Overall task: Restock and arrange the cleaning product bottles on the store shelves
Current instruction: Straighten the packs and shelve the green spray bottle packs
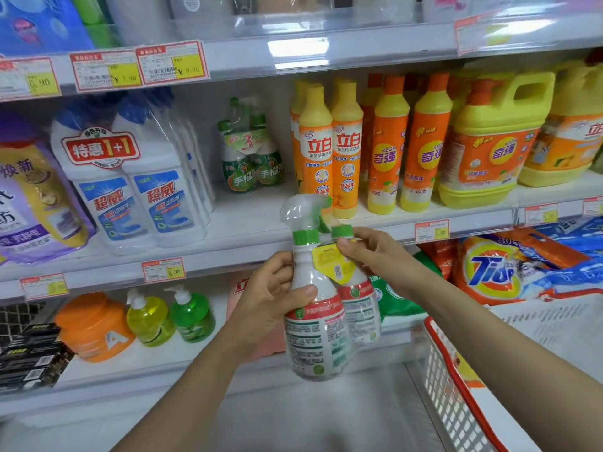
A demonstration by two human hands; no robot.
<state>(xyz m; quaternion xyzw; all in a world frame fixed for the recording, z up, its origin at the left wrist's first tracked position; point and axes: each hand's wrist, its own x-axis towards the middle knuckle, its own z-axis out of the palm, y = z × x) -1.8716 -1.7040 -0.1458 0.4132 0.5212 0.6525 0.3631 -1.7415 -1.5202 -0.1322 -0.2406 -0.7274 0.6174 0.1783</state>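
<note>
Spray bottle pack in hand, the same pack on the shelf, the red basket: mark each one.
spray bottle pack [313, 324]: head view, printed label of the front bottle.
shelf pack [239, 177]: head view, green label low on the left bottle.
basket [442, 353]: head view, red rim on its left side.

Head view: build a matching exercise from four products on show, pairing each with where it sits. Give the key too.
Things:
1. spray bottle pack
2. white twin-pack
3. Tide bag
4. green pump bottle

Places:
A. lower shelf, right of the arms
B. held by the left hand and right hand
C. lower shelf, left of the arms
D. middle shelf, left side

Pairs: 1-B, 2-D, 3-A, 4-C
</note>
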